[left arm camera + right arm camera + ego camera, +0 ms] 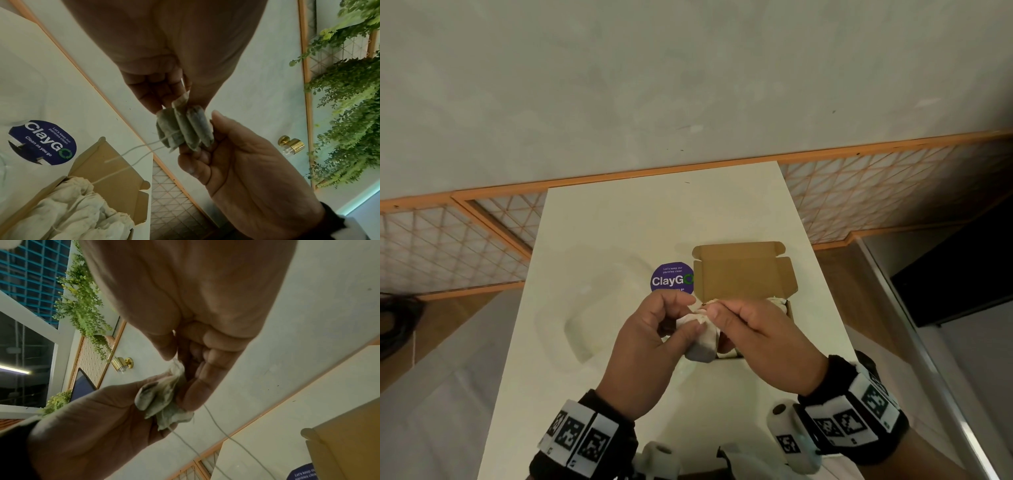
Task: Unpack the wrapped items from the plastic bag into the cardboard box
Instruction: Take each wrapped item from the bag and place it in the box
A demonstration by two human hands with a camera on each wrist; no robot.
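Both hands pinch one bundle of wrapped items over the cardboard box.
Left hand (650, 337) and right hand (758, 334) grip my bundle (700, 337): pale crumpled paper rolls, three showing, strings trailing. One open brown cardboard box (744, 274) on the worktop (619, 226) holds more pale wraps (78, 209).

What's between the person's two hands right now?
A small bundle of pale wrapped items with trailing strings, pinched between the left hand and right hand above the open brown cardboard box; the left wrist view shows it best.
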